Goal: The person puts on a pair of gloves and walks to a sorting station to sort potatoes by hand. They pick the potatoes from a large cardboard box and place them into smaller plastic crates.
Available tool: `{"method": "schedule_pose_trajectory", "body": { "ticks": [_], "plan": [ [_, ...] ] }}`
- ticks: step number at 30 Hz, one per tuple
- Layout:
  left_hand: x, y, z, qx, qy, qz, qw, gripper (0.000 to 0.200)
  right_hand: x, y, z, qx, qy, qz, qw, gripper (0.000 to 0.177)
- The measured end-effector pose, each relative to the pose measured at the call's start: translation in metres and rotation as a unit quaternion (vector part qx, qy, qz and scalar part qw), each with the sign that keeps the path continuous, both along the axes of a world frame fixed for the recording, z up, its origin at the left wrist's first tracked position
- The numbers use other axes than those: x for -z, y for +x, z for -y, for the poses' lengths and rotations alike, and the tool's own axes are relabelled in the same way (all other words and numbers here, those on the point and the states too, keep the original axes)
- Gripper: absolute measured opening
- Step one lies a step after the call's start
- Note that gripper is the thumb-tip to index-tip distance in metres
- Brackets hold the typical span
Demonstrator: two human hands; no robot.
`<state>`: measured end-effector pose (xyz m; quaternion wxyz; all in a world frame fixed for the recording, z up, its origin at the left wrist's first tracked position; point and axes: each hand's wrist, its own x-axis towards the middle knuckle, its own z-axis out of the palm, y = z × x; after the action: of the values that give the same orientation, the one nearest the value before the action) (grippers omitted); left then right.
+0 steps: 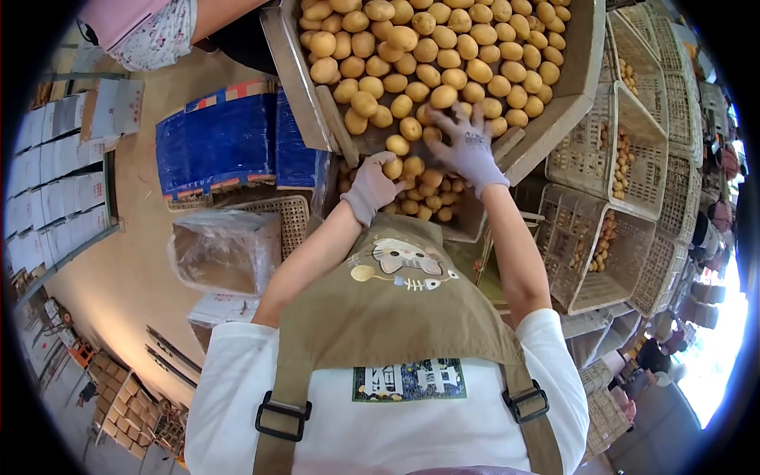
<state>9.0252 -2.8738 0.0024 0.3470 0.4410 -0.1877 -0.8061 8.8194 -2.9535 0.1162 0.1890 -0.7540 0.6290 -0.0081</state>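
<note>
A sloped sorting tray [582, 75] full of round yellow fruit [443, 47] lies ahead of me. Its open lower edge spills fruit into a crate [467, 229] below. My left hand [370, 188], in a grey glove, is closed around one yellow fruit [393, 168] just above the crate. My right hand [467, 146], also gloved, rests with fingers spread on the fruit at the tray's lower edge. I wear an olive apron with a cat print over a white shirt.
Stacked plastic baskets [625, 150] holding some fruit stand at the right. Blue-wrapped cartons [218, 142] and a bagged box [226, 249] sit at the left. Another person's sleeve [150, 28] shows at the top left. White boxes [55, 182] line the far left.
</note>
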Motion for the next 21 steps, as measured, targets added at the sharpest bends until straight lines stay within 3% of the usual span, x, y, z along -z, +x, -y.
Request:
{"method": "schedule_pose_trajectory", "body": {
  "ticks": [1,2,4,5,6,8,9,12,13,14,16,17,18,19,21],
  "plan": [
    [-0.037,0.0,0.01,-0.082,0.148,-0.09,0.981,0.057,-0.012,0.0,0.003,-0.004,0.039,0.02,0.999,0.047],
    [-0.056,-0.001,0.015,-0.118,0.209,-0.145,0.96,0.061,0.0,-0.013,0.01,-0.002,0.043,0.094,0.995,0.046],
    [-0.065,-0.003,0.021,-0.124,0.204,-0.222,0.945,0.069,-0.004,-0.015,0.024,0.112,-0.018,0.219,0.969,0.044],
    [-0.043,-0.004,0.016,-0.115,0.152,-0.258,0.947,0.07,0.001,-0.004,0.023,0.111,-0.179,0.131,0.969,0.04],
    [-0.046,-0.004,0.018,-0.107,0.1,-0.295,0.944,0.072,0.0,0.003,0.019,0.062,-0.134,0.054,0.988,0.036],
    [-0.056,-0.003,0.021,-0.155,0.188,-0.353,0.903,0.07,-0.006,0.014,0.012,0.027,-0.087,-0.039,0.995,0.038],
    [-0.056,-0.006,0.023,-0.185,0.241,-0.35,0.886,0.07,-0.011,0.013,0.02,0.04,-0.02,0.062,0.997,0.04],
    [-0.047,-0.011,0.023,-0.125,0.249,-0.233,0.932,0.073,-0.009,0.023,0.012,-0.103,-0.111,0.002,0.988,0.038],
    [-0.006,-0.009,0.015,-0.059,0.156,-0.21,0.963,0.071,-0.001,0.012,0.015,-0.088,-0.042,-0.022,0.995,0.036],
    [0.035,-0.006,0.008,-0.004,0.058,-0.181,0.982,0.07,0.002,0.005,0.022,-0.098,-0.079,-0.046,0.991,0.033],
    [-0.018,-0.001,0.015,-0.047,0.087,-0.144,0.985,0.07,-0.019,0.016,0.053,0.009,0.032,0.004,0.999,0.029],
    [-0.042,-0.005,0.019,-0.11,0.17,-0.168,0.965,0.07,-0.02,0.023,0.068,-0.008,-0.124,0.006,0.992,0.023],
    [-0.056,-0.01,0.025,-0.171,0.247,-0.19,0.935,0.071,-0.019,0.033,0.084,-0.002,-0.254,0.101,0.962,0.021],
    [-0.004,-0.005,0.013,-0.149,0.318,-0.577,0.737,0.074,-0.032,0.048,0.102,0.002,-0.226,0.107,0.968,0.027],
    [0.028,-0.002,0.008,-0.133,0.321,-0.712,0.61,0.078,-0.034,0.073,0.136,0.04,-0.07,-0.035,0.996,0.044]
  ]
}}
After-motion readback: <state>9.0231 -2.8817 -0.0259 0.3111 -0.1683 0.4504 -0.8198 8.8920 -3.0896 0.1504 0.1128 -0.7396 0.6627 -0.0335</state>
